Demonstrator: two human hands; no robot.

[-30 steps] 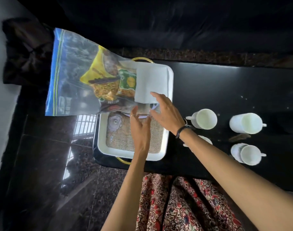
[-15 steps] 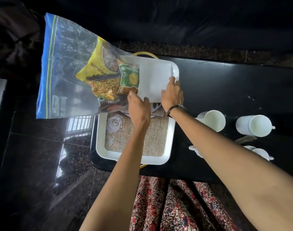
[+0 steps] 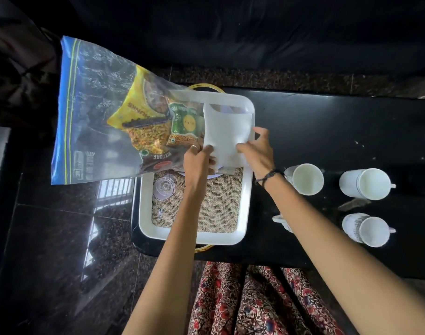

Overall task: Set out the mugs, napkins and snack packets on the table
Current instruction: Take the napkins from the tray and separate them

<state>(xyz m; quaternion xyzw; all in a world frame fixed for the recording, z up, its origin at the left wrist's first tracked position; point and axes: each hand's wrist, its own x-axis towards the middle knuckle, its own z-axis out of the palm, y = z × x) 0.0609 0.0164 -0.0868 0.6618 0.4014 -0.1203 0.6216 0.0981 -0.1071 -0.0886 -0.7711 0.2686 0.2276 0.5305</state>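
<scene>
Four white ceramic mugs (image 3: 364, 183) stand at three o'clock; both hands, left hand (image 3: 198, 163) and right hand (image 3: 257, 151), fingers pinching folded white napkins (image 3: 224, 131) on the white tray (image 3: 240, 238); snack packets (image 3: 143, 124) remain bagged.

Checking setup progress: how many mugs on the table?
4. Far-left mug, far-right mug, near-right mug, and near-left mug mostly hidden behind the right forearm.

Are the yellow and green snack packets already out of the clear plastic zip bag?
No, the yellow snack packet and green snack packet remain inside the clear plastic zip bag.

Mugs (image 3: 305, 179) crowd right; far tabletop (image 3: 339, 126) open.
</scene>
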